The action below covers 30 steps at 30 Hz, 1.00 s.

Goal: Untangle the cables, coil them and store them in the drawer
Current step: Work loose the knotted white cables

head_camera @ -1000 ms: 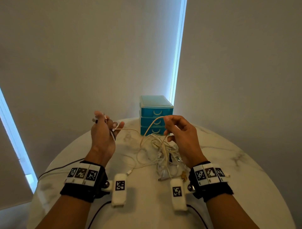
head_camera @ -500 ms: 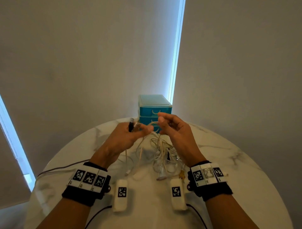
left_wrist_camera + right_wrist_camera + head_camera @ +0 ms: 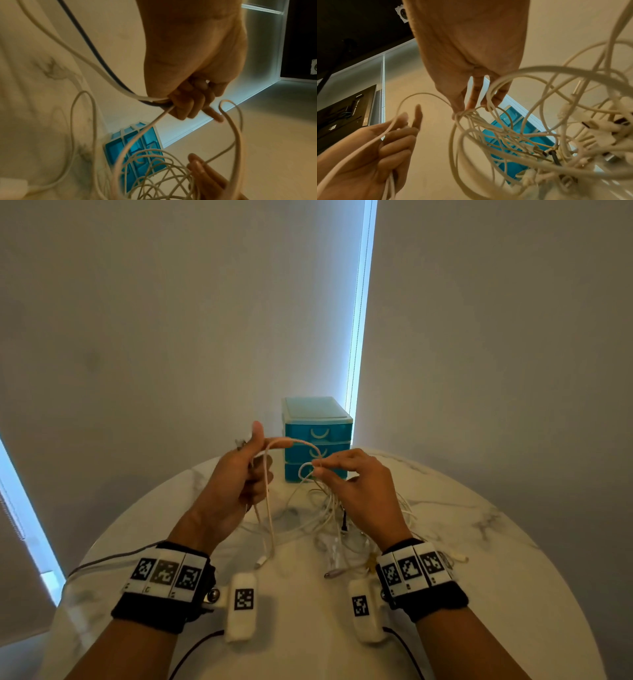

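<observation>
A pale cable arcs in a loop between my two hands above the table. My left hand, thumb up, grips it with curled fingers; from there it hangs to a plug end on the table. My right hand pinches the same cable at its fingertips, just above the tangle of white cables. The tangle hangs partly from that pinch. A blue three-drawer unit, all drawers closed, stands right behind my hands.
The round white marble table ends close to the wall behind the drawer unit. A thin dark wire runs off the table's left edge. Loose plugs lie near my right wrist.
My left hand came in from the left to meet the right hand, then turned thumb up. A loop of the pale cable now arcs between the hands.
</observation>
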Motion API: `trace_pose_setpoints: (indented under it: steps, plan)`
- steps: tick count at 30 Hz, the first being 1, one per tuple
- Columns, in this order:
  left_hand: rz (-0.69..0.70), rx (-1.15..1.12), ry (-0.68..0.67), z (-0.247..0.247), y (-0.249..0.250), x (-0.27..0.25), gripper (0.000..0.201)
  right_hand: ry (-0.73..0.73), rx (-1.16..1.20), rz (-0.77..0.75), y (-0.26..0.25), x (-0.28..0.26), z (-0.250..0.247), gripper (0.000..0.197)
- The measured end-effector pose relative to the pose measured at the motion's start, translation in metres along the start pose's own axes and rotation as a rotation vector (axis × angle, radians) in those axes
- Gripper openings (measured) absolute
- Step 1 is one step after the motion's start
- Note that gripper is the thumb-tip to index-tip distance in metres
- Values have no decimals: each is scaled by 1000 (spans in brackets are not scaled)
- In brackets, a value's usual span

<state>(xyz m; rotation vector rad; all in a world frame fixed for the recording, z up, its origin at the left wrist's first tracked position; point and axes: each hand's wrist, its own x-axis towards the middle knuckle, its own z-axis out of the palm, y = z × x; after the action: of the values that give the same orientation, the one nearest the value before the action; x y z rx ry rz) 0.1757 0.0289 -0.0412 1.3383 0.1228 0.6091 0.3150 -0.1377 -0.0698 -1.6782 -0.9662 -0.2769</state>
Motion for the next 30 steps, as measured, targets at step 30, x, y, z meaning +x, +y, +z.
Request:
trace_pose_setpoints:
  steps: [30]
  plan:
    - [222,300,-12,12,-8,-5,41,1,-162,-34,2,1,-7,15]
